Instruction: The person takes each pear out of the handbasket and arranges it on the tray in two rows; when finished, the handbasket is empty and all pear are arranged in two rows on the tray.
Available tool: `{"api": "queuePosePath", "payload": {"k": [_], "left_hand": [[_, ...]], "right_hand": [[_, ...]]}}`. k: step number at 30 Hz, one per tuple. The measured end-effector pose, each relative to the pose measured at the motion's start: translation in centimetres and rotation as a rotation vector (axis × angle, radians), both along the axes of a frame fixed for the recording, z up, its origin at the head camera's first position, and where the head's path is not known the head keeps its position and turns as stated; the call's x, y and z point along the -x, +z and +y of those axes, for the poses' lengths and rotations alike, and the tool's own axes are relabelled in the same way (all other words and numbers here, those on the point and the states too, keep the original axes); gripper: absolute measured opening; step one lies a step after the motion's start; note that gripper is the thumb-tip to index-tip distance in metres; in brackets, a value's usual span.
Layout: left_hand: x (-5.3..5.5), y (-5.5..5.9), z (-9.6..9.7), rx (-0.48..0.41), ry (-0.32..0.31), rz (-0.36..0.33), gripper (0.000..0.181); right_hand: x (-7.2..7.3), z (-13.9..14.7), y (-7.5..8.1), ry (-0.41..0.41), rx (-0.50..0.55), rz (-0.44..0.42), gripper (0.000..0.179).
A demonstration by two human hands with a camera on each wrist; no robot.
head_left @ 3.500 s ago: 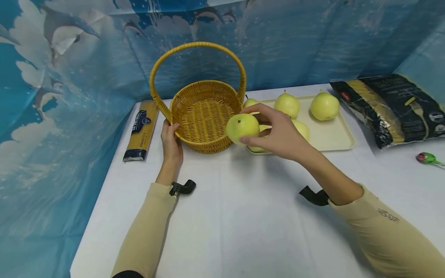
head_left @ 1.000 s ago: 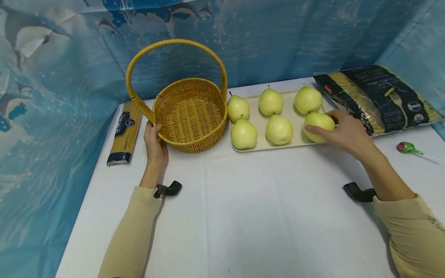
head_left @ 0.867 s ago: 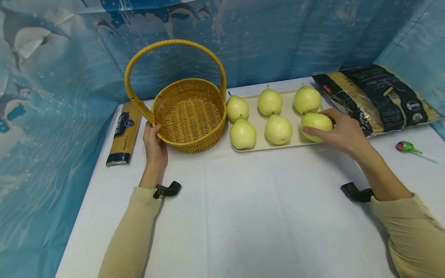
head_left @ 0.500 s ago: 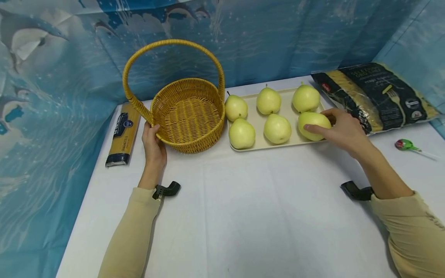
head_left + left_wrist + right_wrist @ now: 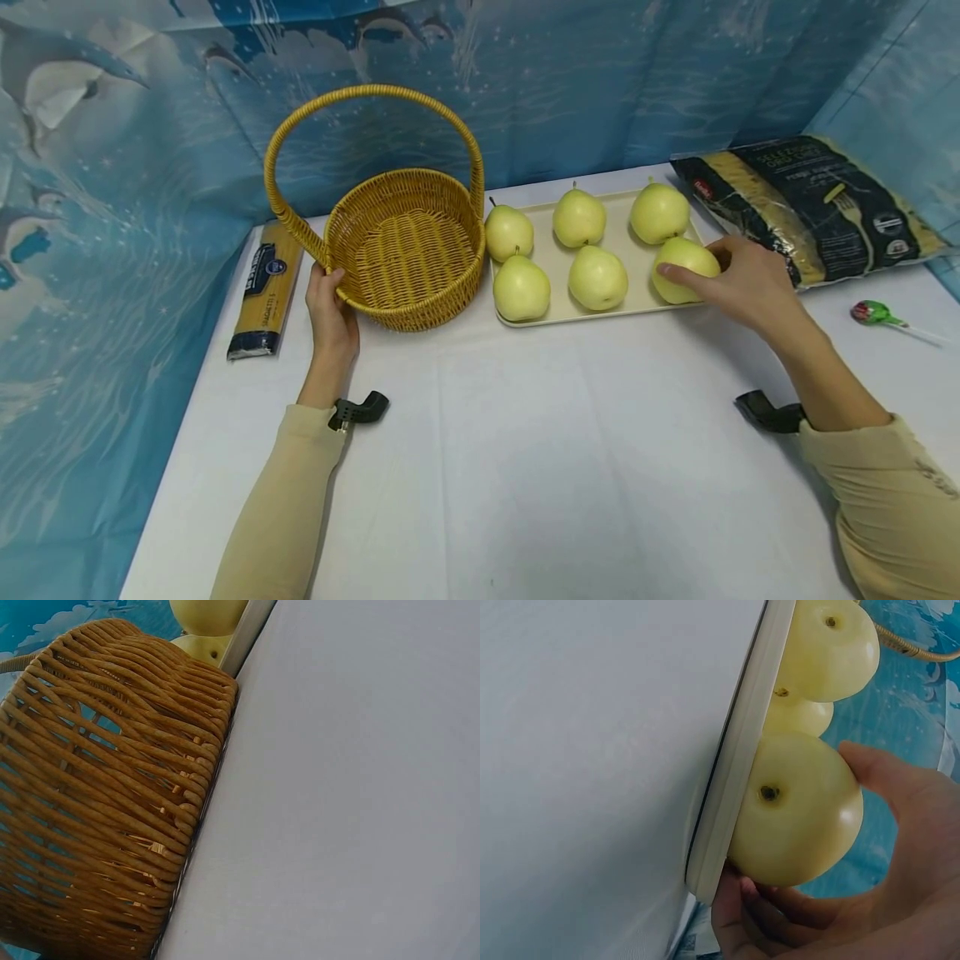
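Observation:
In the head view my left hand holds the near left side of a yellow wicker basket at the foot of its tall handle, thumb over the rim. The basket has nothing in it. The left wrist view shows the woven wall close up; the hand is hardly seen there. My right hand grips a yellow-green pear at the front right of a cream tray. In the right wrist view, thumb and fingers lie around this pear, which sits at the tray's edge.
Several other pears stand in two rows on the tray, one of them a pear at front middle. A spaghetti pack lies left of the basket. A black pasta bag and a lollipop lie at right. A dolphin-print sheet hangs behind.
My right hand has carried a pear from beside the basket rightward to the tray's front right. In the last half second that pear tipped more upright. The left hand stays on the basket.

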State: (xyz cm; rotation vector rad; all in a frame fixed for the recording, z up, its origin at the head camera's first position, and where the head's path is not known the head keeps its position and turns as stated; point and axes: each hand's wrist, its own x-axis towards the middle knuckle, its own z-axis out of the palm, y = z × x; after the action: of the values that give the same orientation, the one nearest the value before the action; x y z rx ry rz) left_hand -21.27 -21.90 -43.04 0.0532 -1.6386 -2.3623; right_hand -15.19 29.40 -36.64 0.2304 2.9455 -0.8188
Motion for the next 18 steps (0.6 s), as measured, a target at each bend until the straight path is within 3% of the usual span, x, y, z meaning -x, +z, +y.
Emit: {"api": "queuePosePath", "payload": {"k": [6, 18], "left_hand": [[0.03, 0.12, 0.12, -0.011, -0.010, 0.000, 0.054], [-0.16, 0.21, 0.11, -0.007, -0.003, 0.000, 0.053]], "right_hand": [[-0.01, 0.14, -0.18, -0.009, -0.007, 0.025, 0.100], [-0.04, -0.44, -0.32, -0.002, 0.047, 0.185, 0.090]]}}
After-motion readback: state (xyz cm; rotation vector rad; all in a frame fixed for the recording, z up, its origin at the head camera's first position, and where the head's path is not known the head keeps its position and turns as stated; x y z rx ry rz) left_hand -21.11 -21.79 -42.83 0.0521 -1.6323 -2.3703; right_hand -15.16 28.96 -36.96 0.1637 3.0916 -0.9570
